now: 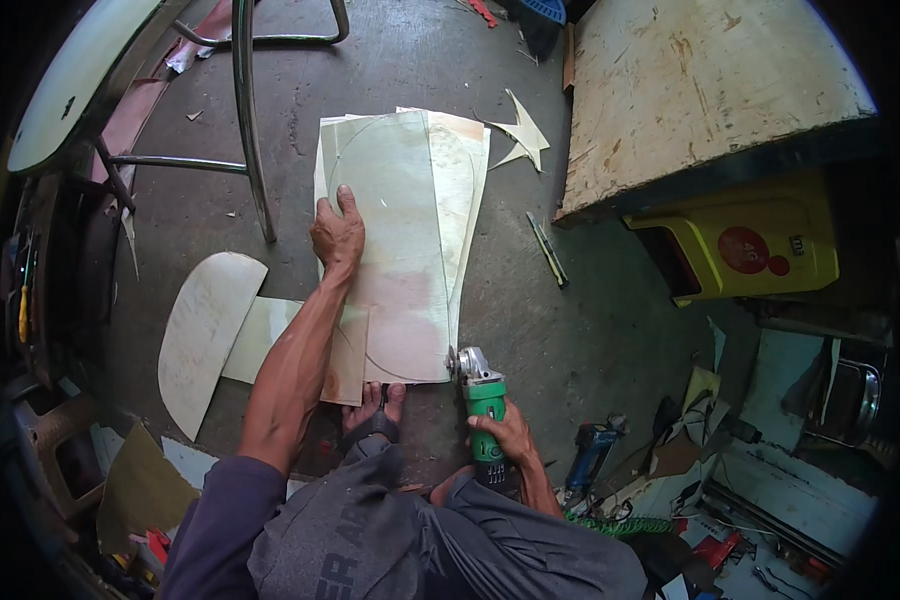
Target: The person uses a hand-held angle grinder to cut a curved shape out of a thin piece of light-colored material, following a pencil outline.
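Observation:
My left hand [338,232] grips the left edge of a stack of thin pale sheets [390,180] on the floor, marked with curved lines. My right hand [510,435] holds a green angle grinder [485,400], its disc at the sheets' lower right corner. My sandalled foot [370,410] is at the stack's near edge. A semicircular board [200,340] and a narrow pale piece [255,335] lie at the left. A slim cutter [547,250] and a pointed offcut [520,130] lie to the right.
A chrome chair frame [243,120] stands at upper left. A wooden workbench [710,100] is at upper right, with a yellow plastic container [800,240] under it. A blue and black power tool [590,450], scraps and a coiled green hose [620,525] crowd the lower right.

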`<state>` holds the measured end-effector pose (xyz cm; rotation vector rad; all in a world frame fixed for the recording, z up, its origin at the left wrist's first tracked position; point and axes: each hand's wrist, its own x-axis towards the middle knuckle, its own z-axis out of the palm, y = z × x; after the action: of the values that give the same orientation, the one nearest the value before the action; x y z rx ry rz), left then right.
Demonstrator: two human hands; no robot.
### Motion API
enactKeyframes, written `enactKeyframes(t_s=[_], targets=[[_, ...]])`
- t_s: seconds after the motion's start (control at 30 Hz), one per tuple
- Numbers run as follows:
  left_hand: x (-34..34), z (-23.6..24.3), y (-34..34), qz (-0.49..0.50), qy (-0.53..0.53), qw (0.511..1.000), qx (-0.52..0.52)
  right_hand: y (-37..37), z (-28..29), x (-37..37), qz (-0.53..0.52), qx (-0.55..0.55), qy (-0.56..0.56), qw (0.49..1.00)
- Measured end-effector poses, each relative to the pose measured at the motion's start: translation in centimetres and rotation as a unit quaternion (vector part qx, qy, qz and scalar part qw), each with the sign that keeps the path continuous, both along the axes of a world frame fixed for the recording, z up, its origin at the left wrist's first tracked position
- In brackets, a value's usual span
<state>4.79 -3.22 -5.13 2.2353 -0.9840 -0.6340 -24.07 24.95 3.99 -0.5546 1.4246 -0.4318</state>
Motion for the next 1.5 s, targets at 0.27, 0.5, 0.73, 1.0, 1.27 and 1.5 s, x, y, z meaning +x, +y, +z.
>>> enactKeyframes(t_s=[0.27,0.5,0.73,1.0,1.27,1.5], targets=[[-0.1,0.4,0.0,-0.006,0.003,1.0,-0.014,-0.2,-0.1,0.1,-0.003,-0.006,0.005,1.0],[-0.5,0.7,0.2,-0.019,0.013,0.999,-0.023,-0.6,0.0,0.4,-0.01,-0.007,-0.011,1.0],[-0.7,1.1,0.2,-0.021,0.021,0.999,-0.016,-0.7,-0.3,0.3,-0.014,-0.015,-0.016,1.0],[-0.7,1.0,0.1,-0.03,0.024,0.999,-0.038,-0.4,-0.4,0.3,-0.015,-0.016,-0.006,1.0],[-0.9,1.6,0.2,-0.029,0.02,0.998,-0.049,-0.7,0.0,0.5,-0.017,-0.011,-0.01,1.0],[-0.8,1.7,0.3,-0.042,0.024,0.998,-0.05,-1.1,0.3,0.7,-0.02,-0.011,-0.017,1.0]])
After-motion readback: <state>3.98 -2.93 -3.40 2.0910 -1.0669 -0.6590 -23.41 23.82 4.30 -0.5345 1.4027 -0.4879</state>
